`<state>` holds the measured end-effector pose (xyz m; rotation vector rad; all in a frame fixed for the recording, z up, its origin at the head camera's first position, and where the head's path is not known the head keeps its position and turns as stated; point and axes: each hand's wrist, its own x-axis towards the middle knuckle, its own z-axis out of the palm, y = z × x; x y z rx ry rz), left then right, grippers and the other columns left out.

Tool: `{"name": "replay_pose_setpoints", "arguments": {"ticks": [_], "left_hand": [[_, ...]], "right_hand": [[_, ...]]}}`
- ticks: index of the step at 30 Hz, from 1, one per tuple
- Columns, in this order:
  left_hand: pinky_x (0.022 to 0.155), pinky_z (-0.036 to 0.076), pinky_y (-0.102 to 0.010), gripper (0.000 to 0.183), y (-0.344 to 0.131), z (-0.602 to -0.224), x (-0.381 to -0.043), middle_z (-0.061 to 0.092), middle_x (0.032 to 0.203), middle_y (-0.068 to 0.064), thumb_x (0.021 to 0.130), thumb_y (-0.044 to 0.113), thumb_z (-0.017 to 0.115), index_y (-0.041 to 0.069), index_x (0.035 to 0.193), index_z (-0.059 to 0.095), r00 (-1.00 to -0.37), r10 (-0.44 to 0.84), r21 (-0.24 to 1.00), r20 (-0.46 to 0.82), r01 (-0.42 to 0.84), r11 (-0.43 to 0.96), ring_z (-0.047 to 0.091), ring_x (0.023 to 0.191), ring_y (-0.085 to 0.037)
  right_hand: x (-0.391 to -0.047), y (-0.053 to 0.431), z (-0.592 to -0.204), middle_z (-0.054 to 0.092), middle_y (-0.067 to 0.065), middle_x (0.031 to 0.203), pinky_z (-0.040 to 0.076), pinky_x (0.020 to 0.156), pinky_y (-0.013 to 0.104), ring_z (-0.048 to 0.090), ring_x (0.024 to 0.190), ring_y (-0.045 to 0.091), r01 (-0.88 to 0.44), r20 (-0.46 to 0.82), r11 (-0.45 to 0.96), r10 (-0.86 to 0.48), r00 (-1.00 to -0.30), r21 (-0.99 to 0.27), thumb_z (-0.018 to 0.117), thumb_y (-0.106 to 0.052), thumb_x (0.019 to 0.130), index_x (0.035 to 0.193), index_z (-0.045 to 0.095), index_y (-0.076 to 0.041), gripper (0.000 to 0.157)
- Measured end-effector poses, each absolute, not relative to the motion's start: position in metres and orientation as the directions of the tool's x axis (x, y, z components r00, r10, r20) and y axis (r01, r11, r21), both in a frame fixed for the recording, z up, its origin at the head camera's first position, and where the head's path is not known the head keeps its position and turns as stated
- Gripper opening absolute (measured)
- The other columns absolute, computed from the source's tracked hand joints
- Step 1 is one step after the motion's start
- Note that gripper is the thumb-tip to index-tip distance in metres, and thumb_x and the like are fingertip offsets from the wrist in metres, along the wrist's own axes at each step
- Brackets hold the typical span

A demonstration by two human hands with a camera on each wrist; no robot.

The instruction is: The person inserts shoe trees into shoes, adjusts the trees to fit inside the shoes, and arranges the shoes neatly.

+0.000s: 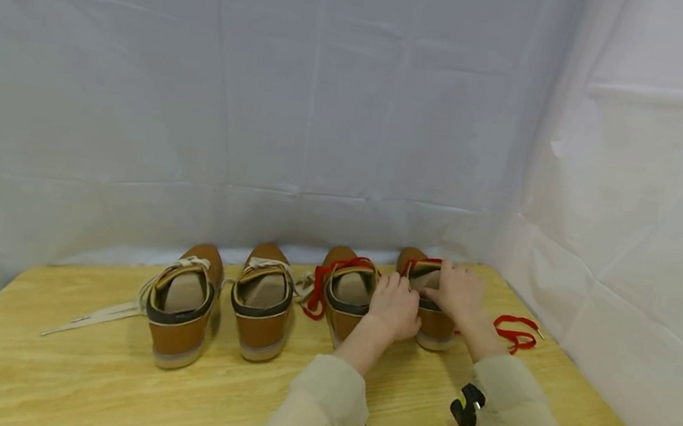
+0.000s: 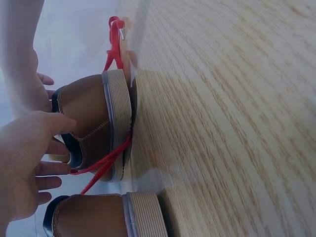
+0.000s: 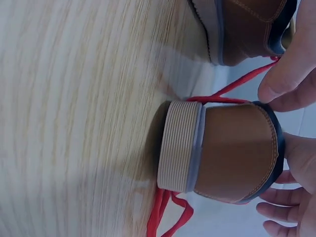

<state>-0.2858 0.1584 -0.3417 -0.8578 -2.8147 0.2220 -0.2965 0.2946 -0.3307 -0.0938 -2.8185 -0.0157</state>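
Note:
Four brown shoes stand in a row on the wooden table, heels toward me. Both hands are at the rightmost shoe (image 3: 232, 148), which has a dark collar and red laces. My left hand (image 1: 394, 307) holds the left side of its collar; the thumb (image 2: 61, 122) lies near the heel and the other fingers stretch along that side. My right hand (image 1: 460, 295) holds the right side of the collar, its thumb at the shoe opening and its fingers outside. Part of the shoe's front is hidden behind the right hand in the head view.
Left of it stands another red-laced shoe (image 1: 340, 313). Farther left are two shoes with cream laces, one middle-left (image 1: 258, 329) and one at the far left (image 1: 176, 341). Loose red lace (image 1: 516, 332) and cream lace (image 1: 96, 318) lie on the table (image 1: 80, 380). White sheeting (image 1: 303, 98) hangs behind.

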Motion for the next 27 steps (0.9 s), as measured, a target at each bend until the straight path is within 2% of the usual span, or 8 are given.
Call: {"name": "replay_pose_setpoints", "arguments": {"ticks": [6, 10, 17, 27], "left_hand": [[0.103, 0.025, -0.036, 0.044, 0.159, -0.341, -0.286, 0.049, 0.122, -0.003, 0.090, 0.048, 0.051, 0.020, 0.124, 0.057, -0.817, 0.562, -0.204, 0.130, 0.532, 0.821, 0.037, 0.117, -0.021], [0.103, 0.026, -0.036, 0.043, 0.159, -0.341, -0.286, 0.050, 0.122, -0.002, 0.090, 0.048, 0.051, 0.020, 0.123, 0.058, -0.817, 0.562, -0.209, 0.132, 0.531, 0.821, 0.037, 0.117, -0.021], [0.102, 0.026, -0.037, 0.044, 0.159, -0.342, -0.286, 0.050, 0.121, -0.002, 0.090, 0.048, 0.051, 0.020, 0.124, 0.058, -0.814, 0.562, -0.222, 0.144, 0.527, 0.820, 0.037, 0.116, -0.021], [0.103, 0.026, -0.037, 0.043, 0.159, -0.341, -0.285, 0.050, 0.121, -0.002, 0.091, 0.048, 0.051, 0.020, 0.123, 0.058, -0.815, 0.564, -0.220, 0.135, 0.531, 0.819, 0.037, 0.116, -0.021]], "right_hand": [[-0.296, 0.298, -0.330, 0.059, 0.026, 0.106, 0.041, 0.079, 0.057, 0.052, 0.100, 0.043, 0.066, 0.303, 0.997, 0.052, -0.952, 0.036, 0.068, -0.047, 0.080, 0.105, 0.054, 0.002, 0.057], [-0.296, 0.299, -0.330, 0.057, 0.028, 0.110, 0.040, 0.081, 0.057, 0.051, 0.103, 0.042, 0.065, 0.303, 0.997, 0.050, -0.952, 0.039, 0.067, -0.043, 0.082, 0.108, 0.056, 0.003, 0.054], [-0.295, 0.296, -0.328, 0.057, 0.028, 0.110, 0.039, 0.082, 0.057, 0.051, 0.102, 0.043, 0.091, 0.301, 0.996, 0.083, -0.950, 0.013, 0.064, -0.045, 0.084, 0.110, 0.057, 0.006, 0.058], [-0.296, 0.288, -0.328, 0.058, 0.027, 0.106, 0.039, 0.081, 0.058, 0.053, 0.099, 0.042, 0.135, 0.306, 0.990, 0.137, -0.942, -0.027, 0.066, -0.043, 0.083, 0.105, 0.058, 0.008, 0.056]]}}
